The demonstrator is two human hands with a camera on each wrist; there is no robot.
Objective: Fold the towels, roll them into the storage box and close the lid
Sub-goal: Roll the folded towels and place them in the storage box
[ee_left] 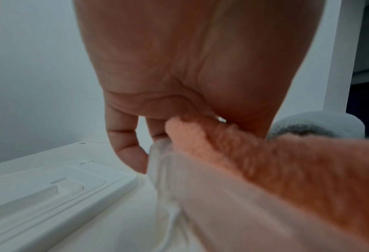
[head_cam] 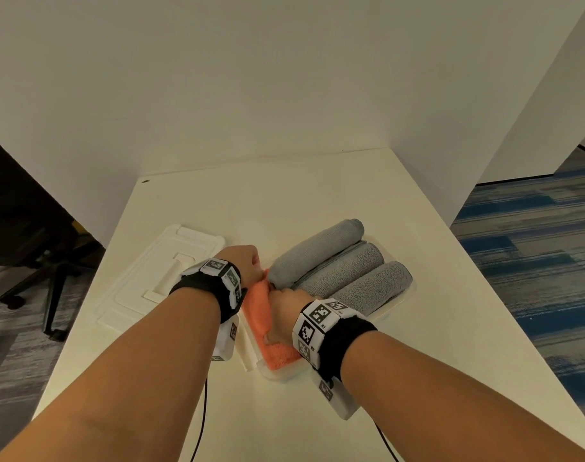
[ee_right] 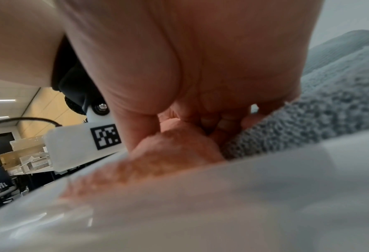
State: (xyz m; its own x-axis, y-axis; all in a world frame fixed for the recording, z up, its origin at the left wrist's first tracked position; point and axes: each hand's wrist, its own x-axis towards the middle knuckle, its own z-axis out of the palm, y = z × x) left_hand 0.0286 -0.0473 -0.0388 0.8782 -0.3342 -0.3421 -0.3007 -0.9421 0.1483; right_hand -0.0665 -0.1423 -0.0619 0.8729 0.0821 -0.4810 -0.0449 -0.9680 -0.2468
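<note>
At the near end of the storage box (head_cam: 286, 373), I had the right hand (head_cam: 286, 311) and the left hand (head_cam: 243, 261) both pinching the orange towel (head_cam: 268, 331), tucking it in beside three gray rolls (head_cam: 337, 271). I judged this the last towel. Next I needed to seat it below the rim, then fetch the lid (head_cam: 144, 278) lying left of the box.

The lid (head_cam: 158, 278) lies left of the towel-filled storage box (head_cam: 381, 315).
</note>
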